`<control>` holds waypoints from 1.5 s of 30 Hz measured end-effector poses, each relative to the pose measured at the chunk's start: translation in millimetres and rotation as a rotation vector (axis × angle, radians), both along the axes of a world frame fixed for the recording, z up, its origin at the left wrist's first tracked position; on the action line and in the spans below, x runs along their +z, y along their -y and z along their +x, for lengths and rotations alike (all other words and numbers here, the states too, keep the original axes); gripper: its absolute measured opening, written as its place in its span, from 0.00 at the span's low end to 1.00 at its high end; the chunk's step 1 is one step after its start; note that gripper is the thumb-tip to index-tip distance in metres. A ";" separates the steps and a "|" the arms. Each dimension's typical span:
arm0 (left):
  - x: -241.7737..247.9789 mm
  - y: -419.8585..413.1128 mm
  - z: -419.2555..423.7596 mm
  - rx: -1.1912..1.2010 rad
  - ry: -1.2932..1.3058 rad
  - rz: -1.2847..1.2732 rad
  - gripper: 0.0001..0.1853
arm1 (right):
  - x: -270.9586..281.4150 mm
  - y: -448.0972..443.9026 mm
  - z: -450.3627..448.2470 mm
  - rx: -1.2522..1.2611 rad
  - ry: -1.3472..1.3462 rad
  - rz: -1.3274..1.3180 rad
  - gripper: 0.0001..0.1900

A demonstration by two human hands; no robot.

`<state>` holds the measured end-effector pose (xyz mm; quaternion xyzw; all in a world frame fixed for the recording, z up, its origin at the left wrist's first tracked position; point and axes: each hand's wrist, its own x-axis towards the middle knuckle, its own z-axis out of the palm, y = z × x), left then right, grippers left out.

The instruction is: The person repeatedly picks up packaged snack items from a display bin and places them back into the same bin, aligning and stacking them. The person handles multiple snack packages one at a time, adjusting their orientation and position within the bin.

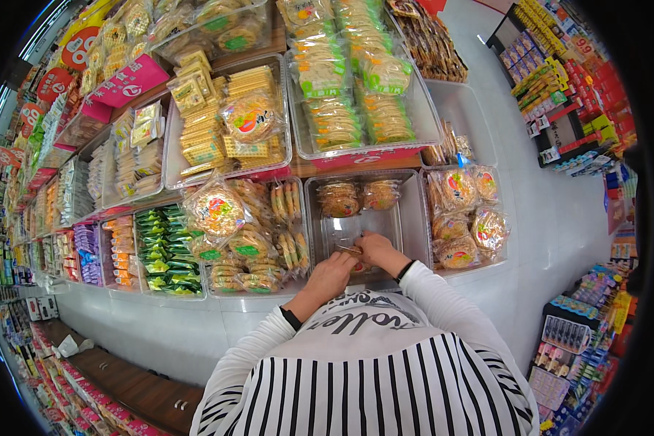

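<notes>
My left hand (331,278) and my right hand (379,249) meet at the near end of a clear plastic bin (411,218). Between their fingertips is a wrapped round cracker (350,250), partly covered by the fingers; both hands seem to touch it. Below it, another wrapped cracker (359,267) shows in part. At the bin's far end stand two stacks of wrapped round crackers, one at the left (339,199) and one at the right (381,194). The bin's floor shows between these stacks and my hands.
A bin of wrapped biscuits (248,245) adjoins on the left, and one of wrapped crackers (460,218) on the right. Behind are bins of green-edged packets (332,120) and yellow crackers (201,136). Grey floor (545,218) lies to the right, with stocked shelves beyond.
</notes>
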<state>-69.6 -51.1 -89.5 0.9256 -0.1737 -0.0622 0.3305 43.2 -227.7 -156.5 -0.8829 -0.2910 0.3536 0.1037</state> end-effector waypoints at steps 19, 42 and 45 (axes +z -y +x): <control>17.6 15.6 91.1 0.366 0.057 0.179 0.37 | 97.1 42.6 31.9 -0.026 0.732 0.180 0.04; -53.1 18.2 75.7 0.276 -0.066 0.532 0.12 | 57.1 26.4 50.4 0.136 0.763 -0.086 0.11; -45.8 20.4 49.2 0.178 -0.105 0.522 0.13 | 52.0 38.2 23.0 0.169 0.493 -0.125 0.12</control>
